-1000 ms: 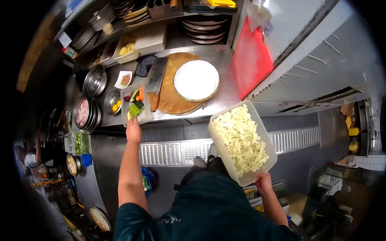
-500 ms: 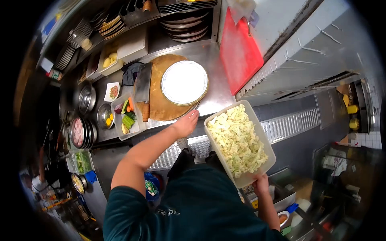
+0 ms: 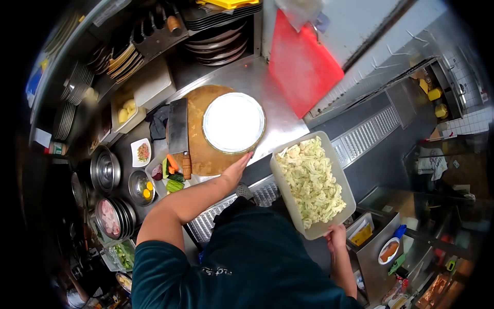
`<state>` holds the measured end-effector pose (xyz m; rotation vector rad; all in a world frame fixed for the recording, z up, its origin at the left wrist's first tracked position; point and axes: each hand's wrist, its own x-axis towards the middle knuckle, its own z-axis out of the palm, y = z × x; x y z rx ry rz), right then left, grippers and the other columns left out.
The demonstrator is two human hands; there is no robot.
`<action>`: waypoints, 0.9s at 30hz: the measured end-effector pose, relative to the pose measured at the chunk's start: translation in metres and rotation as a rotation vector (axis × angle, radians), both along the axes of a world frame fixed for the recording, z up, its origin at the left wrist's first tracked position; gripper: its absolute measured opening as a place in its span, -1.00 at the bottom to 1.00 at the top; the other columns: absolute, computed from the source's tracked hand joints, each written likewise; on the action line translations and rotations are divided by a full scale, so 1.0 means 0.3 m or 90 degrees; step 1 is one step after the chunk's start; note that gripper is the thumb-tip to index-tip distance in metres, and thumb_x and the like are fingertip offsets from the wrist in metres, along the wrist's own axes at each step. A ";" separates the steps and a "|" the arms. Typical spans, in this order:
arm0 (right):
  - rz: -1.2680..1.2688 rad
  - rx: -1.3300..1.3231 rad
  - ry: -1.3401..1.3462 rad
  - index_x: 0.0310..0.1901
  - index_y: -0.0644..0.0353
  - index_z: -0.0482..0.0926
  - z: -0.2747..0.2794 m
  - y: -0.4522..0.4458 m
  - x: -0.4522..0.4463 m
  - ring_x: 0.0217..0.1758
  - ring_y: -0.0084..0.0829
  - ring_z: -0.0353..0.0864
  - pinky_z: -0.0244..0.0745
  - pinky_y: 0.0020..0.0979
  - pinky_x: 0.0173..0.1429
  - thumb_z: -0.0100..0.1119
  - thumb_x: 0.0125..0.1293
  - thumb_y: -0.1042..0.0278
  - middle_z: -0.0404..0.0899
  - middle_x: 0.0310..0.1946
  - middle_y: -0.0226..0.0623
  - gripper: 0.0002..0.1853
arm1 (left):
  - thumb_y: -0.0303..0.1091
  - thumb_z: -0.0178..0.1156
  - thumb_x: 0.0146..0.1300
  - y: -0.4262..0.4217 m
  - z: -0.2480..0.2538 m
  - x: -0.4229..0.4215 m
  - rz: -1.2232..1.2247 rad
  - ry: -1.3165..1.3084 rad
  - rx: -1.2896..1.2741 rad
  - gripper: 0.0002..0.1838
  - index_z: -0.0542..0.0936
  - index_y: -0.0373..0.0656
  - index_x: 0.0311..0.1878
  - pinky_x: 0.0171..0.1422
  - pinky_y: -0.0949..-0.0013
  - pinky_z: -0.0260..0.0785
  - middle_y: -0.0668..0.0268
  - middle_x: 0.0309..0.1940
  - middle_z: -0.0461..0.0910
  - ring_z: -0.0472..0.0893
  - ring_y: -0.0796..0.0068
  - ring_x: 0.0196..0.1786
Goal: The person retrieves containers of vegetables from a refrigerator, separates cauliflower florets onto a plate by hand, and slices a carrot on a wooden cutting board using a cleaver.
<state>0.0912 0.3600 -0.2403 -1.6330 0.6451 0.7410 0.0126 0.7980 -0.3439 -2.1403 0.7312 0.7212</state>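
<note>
Your left hand swung from tray to plate edge, its finger grip impossible to tell, your right hand pinched the tub's end, cleaver lay on board.

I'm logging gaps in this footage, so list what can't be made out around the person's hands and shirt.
All in the head view:
- Right hand: some fingers hidden by the tub.
- Vegetable tray: part covered by the left forearm.
- White round dish: surface detail lost in glare.
- Shirt lettering: too small and blurred to read.
</note>
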 end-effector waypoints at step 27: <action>0.079 -0.004 -0.046 -0.31 0.20 0.50 -0.029 0.082 0.079 -0.61 -0.47 0.47 0.35 -0.49 -0.50 0.11 0.31 0.43 0.51 -0.60 -0.31 -0.94 | -0.36 0.35 0.31 -0.109 0.270 -0.822 1.088 -0.930 -0.577 -0.15 0.15 -0.51 0.54 0.72 -0.12 -0.06 -0.34 0.57 0.09 0.13 -0.33 0.62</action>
